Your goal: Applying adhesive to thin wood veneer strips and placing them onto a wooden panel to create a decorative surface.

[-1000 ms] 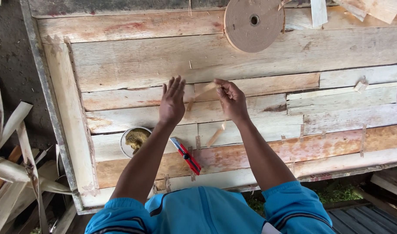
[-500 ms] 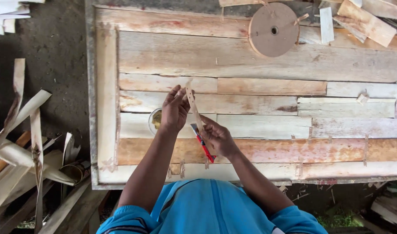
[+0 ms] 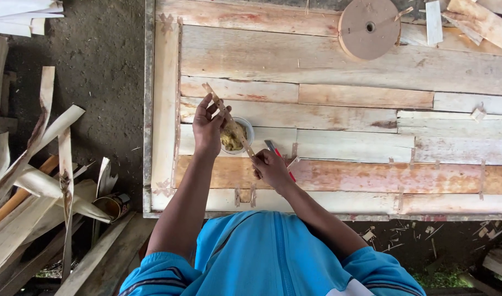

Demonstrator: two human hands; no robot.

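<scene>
Hands over paste-filled bowl

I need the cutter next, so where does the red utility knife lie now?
In the head view the red utility knife lies on the plank table, just right of the small bowl of paste, partly under the right hand.

Bowl on table, left of cutter

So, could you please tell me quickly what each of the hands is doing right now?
Left hand: closed on the upper end of a thin wooden strip.
Right hand: closed on the strip's lower end.
</scene>
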